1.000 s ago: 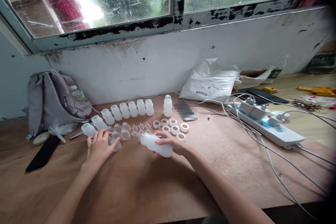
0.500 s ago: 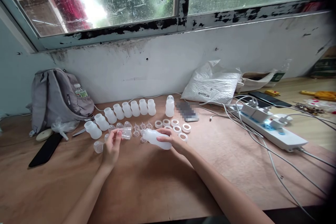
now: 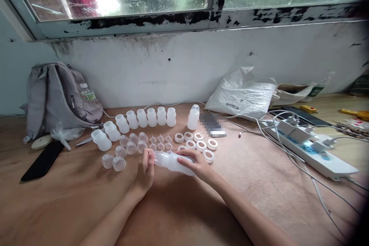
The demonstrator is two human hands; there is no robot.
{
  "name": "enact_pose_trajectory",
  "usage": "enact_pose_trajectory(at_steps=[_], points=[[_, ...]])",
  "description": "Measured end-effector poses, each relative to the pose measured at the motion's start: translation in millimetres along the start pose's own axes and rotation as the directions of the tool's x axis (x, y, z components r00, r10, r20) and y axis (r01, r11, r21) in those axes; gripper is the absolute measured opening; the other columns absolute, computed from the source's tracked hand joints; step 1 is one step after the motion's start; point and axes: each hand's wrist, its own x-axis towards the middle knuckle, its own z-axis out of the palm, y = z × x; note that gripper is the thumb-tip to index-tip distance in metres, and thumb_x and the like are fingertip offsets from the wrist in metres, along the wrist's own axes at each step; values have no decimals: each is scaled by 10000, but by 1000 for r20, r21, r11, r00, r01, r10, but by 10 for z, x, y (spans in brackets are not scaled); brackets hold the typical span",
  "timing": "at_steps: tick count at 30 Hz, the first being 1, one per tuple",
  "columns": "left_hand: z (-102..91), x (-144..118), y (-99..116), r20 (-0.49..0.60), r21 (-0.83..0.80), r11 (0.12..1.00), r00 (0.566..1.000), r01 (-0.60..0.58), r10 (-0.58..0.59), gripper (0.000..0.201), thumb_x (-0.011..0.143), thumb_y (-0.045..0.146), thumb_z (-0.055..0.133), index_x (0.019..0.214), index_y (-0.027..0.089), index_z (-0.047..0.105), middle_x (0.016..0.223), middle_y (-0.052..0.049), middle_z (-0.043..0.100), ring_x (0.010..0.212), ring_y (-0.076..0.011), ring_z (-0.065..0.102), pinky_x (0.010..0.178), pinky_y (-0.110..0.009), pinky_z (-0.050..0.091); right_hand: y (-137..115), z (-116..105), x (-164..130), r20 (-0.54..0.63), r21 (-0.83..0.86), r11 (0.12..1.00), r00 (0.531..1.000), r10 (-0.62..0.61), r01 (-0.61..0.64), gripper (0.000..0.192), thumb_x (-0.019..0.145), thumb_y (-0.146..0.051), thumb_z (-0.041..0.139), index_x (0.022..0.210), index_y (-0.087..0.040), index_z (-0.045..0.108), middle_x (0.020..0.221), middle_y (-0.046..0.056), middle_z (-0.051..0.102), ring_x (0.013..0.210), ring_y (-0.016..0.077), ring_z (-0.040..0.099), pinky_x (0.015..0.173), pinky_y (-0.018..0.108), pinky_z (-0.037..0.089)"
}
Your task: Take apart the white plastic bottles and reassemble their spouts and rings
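Both my hands are mid-frame, low centre. Right hand [image 3: 196, 166] is wrapped around a translucent bottle [image 3: 175, 162] lying sideways just above the wooden table [image 3: 184, 207]; fingers curl over the body, so the neck points frame-left toward the other hand. Left hand [image 3: 146, 171] is closed at the bottle's mouth end, fingertips pinched on a small clear piece there. I can't tell whether it's a cap or a teat, or how far it is seated. Holding the bottle horizontal puts the opening square to the left fingers, which I judge is why it's held that way.

Parts are laid out in sorted groups above my hands: a curved row of open bottle bodies [image 3: 144, 117] along the back, clear dome caps [image 3: 127, 149] left of centre, small teats [image 3: 160, 143] in the middle, white rings [image 3: 198, 142] to the right. One capped bottle [image 3: 193, 117] stands upright apart from the row, upper centre.

Elsewhere: grey backpack [image 3: 57, 98] upper left, black phone [image 3: 42, 160] flat at left, white plastic bag [image 3: 245, 94] upper right, power strip [image 3: 314, 148] with cables at right.
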Motion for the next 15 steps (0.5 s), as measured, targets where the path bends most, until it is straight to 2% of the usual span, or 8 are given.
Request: enact_pose_trajectory(at_steps=[6,11,15], points=[[-69,22,-9,32,16,999,999,-33,32,240,866,361,252,735,206,381,533,47,397,466,-121,411,469,-230,294,4,115,-24,-29,15,997,997,77,-77,297,783,-423,504,831,-196,688,771,37,665,702,198,588,584,272,442],[-99,-13,22,32,-64,998,999,-1,3,240,858,332,257,871,194,453,597,25,506,473,-121,456,473,-231,340,-19,244,-73,-47,51,991,991,127,-125,320,773,-436,513,805,-167,684,726,37,645,662,180,559,552,249,414],[-67,-93,40,-50,-87,995,997,55,-60,238,849,326,268,803,195,461,553,27,505,455,-122,456,448,-229,345,-51,390,-157,-51,139,978,986,160,-152,359,792,-447,483,791,-148,681,699,37,634,630,165,540,535,239,396]])
